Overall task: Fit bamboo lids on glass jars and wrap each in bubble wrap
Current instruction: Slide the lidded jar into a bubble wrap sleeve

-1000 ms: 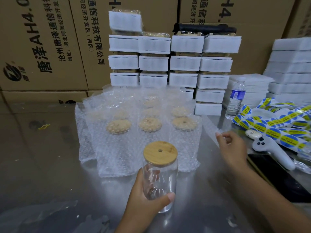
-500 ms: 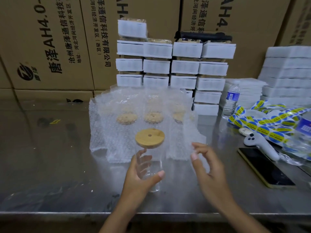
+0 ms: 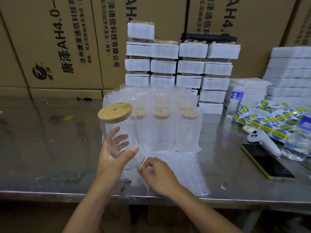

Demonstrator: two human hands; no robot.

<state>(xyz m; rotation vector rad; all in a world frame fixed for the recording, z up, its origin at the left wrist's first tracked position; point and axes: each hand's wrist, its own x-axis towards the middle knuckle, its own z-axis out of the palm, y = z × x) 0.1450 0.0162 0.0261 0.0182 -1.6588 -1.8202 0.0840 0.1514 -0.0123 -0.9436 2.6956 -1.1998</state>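
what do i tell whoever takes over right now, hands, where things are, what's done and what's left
Left hand: grips the clear glass jar, lifted off the steel table and tilted; its round bamboo lid is on.
Right hand: pinches the near edge of the flat sheet of clear bubble wrap, which lies on the table beside the jar.
Done: lid fitted on this jar; several bubble-wrapped lidded jars stand in rows behind.
Left: lay this jar on the sheet and roll it up. No other bare jars are in view.
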